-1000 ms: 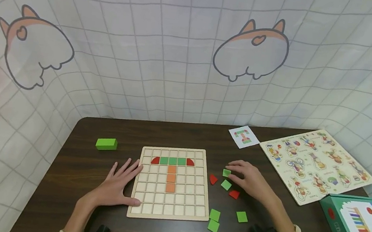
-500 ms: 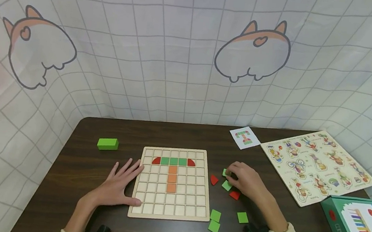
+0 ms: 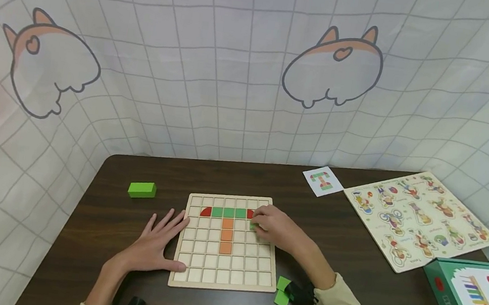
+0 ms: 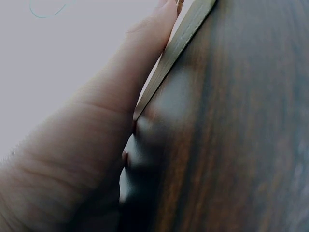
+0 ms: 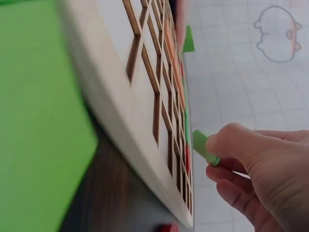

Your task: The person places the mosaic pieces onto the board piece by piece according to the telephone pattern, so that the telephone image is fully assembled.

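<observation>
Tile (image 5: pixel 202 144), a green one, is pinched in the right hand (image 3: pixel 278 228), tilted and kinda squarish, so I can't call a long axis. Grid board (image 3: pixel 210 260) sits below that grip and mostly stretches off to its left, red corner piece (image 3: pixel 250 214) just beside it. Left hand (image 3: pixel 152 248) is spread on the board's left edge, so right's way nearer the tile.

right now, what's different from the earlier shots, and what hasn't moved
The right hand has moved left, from the loose pieces beside the board to over its upper right part, carrying a pinched green tile. The left hand still rests at the board's left edge; the three orange tiles and the green block stayed put.
</observation>
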`<state>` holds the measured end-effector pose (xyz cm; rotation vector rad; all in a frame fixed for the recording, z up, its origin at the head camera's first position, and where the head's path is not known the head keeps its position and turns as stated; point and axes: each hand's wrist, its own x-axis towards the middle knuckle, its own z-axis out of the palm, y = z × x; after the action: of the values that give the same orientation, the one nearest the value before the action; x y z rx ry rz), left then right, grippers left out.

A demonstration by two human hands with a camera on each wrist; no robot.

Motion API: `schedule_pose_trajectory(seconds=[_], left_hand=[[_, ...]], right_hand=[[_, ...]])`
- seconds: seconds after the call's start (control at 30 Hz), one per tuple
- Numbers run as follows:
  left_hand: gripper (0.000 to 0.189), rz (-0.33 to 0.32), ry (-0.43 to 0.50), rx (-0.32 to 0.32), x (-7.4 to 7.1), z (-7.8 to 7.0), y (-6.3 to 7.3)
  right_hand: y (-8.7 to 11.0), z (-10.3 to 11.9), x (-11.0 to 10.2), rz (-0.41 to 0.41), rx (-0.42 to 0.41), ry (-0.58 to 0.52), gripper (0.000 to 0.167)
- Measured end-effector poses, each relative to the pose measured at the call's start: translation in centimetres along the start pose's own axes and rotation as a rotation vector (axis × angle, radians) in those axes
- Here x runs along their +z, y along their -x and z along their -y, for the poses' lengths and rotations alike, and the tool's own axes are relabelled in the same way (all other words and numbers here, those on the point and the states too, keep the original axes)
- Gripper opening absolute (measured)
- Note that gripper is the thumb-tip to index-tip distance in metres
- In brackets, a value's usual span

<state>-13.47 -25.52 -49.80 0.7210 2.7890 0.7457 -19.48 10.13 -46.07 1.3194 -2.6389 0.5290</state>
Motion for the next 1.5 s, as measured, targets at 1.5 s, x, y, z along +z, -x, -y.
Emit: schedule_pose_trajectory(seconds=[1.5], left_hand=[[0.108, -0.007, 0.014, -0.002, 0.1, 0.0, 0.1]], right_hand=[[9.5, -2.5, -2.7, -0.017, 0.241, 0.052, 0.013]])
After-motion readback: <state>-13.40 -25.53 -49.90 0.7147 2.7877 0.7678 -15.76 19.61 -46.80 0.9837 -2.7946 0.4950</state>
